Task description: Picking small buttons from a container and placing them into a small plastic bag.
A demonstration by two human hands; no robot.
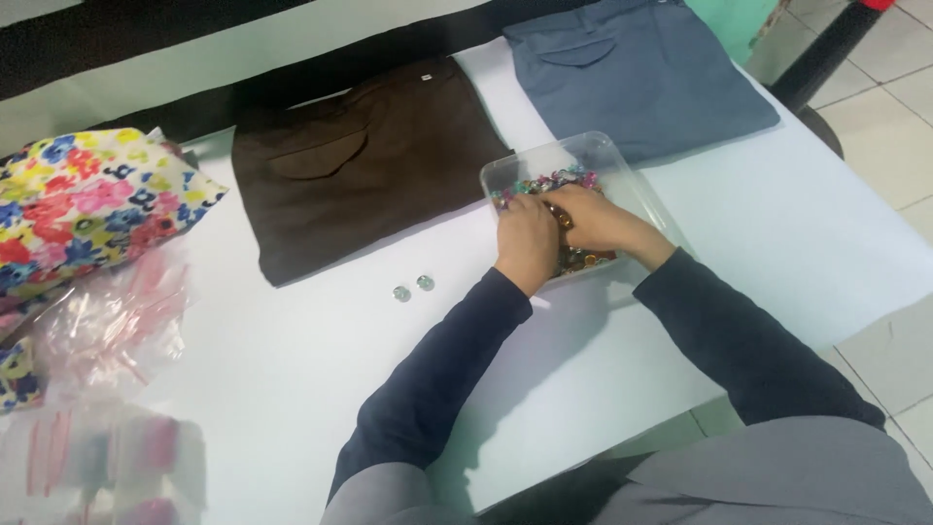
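Observation:
A clear plastic tray (632, 180) full of small coloured buttons (550, 181) sits on the white table (292, 369), between two folded garments. My left hand (526, 238) and my right hand (601, 220) are both inside the tray, resting on the buttons with fingers curled among them. Whether either hand pinches a button is hidden. Two small round silver buttons (413, 288) lie loose on the table, left of my left hand. Both arms wear dark blue sleeves.
Brown folded trousers (364, 160) lie left of the tray and blue-grey folded trousers (637, 68) behind it. A flowered cloth (83, 204) and clear zip bags (107, 331) sit at the left. The table's right edge drops to a tiled floor (889, 117).

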